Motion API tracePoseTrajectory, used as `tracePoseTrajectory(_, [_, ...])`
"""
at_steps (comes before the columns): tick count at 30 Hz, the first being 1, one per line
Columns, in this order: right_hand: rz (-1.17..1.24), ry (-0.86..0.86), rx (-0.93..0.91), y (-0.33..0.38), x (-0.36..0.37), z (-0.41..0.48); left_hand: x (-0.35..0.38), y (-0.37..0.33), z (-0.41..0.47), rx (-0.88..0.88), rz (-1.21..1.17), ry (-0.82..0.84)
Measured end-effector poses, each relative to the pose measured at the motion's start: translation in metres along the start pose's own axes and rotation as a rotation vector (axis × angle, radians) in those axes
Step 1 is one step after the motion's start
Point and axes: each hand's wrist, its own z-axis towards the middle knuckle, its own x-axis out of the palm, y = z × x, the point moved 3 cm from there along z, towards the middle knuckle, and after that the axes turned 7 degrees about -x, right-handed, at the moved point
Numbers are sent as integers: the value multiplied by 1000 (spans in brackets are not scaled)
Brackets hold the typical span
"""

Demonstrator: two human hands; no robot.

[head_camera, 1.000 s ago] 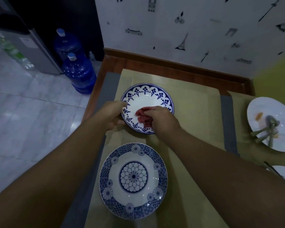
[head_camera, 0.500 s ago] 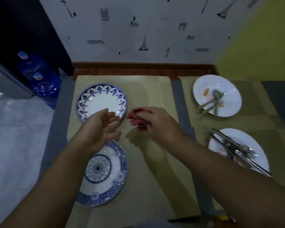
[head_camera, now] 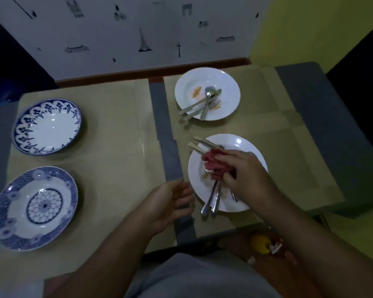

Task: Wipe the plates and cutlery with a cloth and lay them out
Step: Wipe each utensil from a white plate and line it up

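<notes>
My right hand [head_camera: 249, 175] grips a crumpled red cloth [head_camera: 215, 166] and holds it over a white plate [head_camera: 243, 145] that carries several pieces of cutlery [head_camera: 213, 196]. My left hand [head_camera: 170, 203] hovers open just left of that plate, holding nothing. Behind it stands a second white plate [head_camera: 228, 87] with orange food marks, a spoon and forks [head_camera: 202, 104]. On the left mat lie two blue-patterned plates, one far [head_camera: 47, 127] and one near [head_camera: 33, 206].
Beige placemats [head_camera: 116, 147] with grey borders cover the table, which meets a white patterned wall [head_camera: 138, 33] at the back. A yellow object [head_camera: 261, 243] and small red and white bits lie on the floor at lower right. A dark seat [head_camera: 323, 125] stands right.
My right hand has carried the red cloth from the far blue plate across to the white plate with cutlery. My left hand let go of the blue plate and followed rightward.
</notes>
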Motion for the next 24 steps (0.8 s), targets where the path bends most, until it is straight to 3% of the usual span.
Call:
tracePoseTrajectory(7, [-61,-49,79,-45,-7,-35,15,29,16,67,199,-208])
tracePoseTrajectory(16, [-65,-32,78,-34,4,-52,19,39,23,61,287,-197])
tracePoseTrajectory(24, [-83,-120,110,-32,8,-46,-12,42,2,11,245,14])
